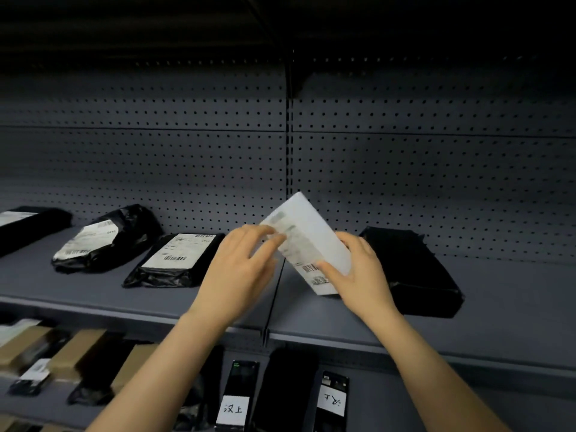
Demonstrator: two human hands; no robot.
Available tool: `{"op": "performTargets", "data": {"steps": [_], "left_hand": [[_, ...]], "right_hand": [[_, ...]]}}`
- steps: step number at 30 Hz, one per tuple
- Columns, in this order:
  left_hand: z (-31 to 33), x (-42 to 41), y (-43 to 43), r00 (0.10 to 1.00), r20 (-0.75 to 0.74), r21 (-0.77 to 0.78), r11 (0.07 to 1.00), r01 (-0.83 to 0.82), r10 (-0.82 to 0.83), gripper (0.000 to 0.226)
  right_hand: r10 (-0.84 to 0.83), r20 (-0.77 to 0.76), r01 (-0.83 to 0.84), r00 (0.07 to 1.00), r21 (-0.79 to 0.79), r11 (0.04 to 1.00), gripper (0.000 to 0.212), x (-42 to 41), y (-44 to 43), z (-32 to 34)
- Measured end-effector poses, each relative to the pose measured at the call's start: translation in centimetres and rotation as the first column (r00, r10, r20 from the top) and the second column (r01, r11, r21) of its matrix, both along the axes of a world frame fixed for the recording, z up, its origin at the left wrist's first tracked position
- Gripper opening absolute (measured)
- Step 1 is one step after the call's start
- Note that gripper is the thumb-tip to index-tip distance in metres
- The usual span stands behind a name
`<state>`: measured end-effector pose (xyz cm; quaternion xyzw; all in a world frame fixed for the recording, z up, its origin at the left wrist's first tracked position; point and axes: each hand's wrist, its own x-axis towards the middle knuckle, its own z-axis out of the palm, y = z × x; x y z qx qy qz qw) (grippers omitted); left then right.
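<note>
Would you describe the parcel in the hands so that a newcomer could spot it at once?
Find the grey shelf in front of the pegboard, where an upright splits it in two. Just right of that split, the right hand holds a flat parcel tilted up, the left hand touching its label. It alone is white; the other parcels on this shelf are black.

A: What lies left of the left hand?
B: Three labelled black parcels on the shelf.
A: And right of the right hand?
B: A plain black parcel; brown boxes below, left.
</note>
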<state>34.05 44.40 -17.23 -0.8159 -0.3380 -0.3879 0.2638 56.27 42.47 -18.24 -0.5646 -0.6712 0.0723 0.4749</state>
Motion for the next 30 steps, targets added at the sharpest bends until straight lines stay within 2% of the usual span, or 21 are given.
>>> {"op": "performTargets", "data": {"steps": [2, 4, 7, 15, 30], "left_hand": [[-0.3, 0.0, -0.1, 0.999, -0.016, 0.003, 0.999, -0.043, 0.043, 0.034], [-0.6, -0.1, -0.2, 0.996, -0.025, 0.019, 0.996, -0.087, 0.088, 0.032], [-0.9, -0.3, -0.2, 0.989, -0.036, 0.029, 0.989, -0.144, 0.145, 0.028], [-0.9, -0.7, -0.3, 0.974, -0.068, 0.045, 0.976, -0.213, 0.215, 0.024], [-1.4, -2.3, 1.6, 0.978, -0.08, -0.002, 0.981, -0.193, 0.193, 0.019]], "right_hand": [[0.014, -0.267, -0.033, 0.964, -0.066, 0.997, 0.045, 0.2, 0.0, -0.2], [0.061, -0.513, -0.138, 0.856, -0.114, 0.984, 0.038, 0.2, -0.1, -0.3], [0.104, -0.688, -0.246, 0.719, -0.111, 0.963, 0.036, 0.2, 0.3, -1.0], [0.196, -0.771, -0.356, 0.607, -0.043, 0.934, 0.031, -0.3, 1.0, -1.6], [0.186, -0.806, -0.359, 0.562, -0.035, 0.933, 0.024, -2.6, 2.4, -1.3]]}}
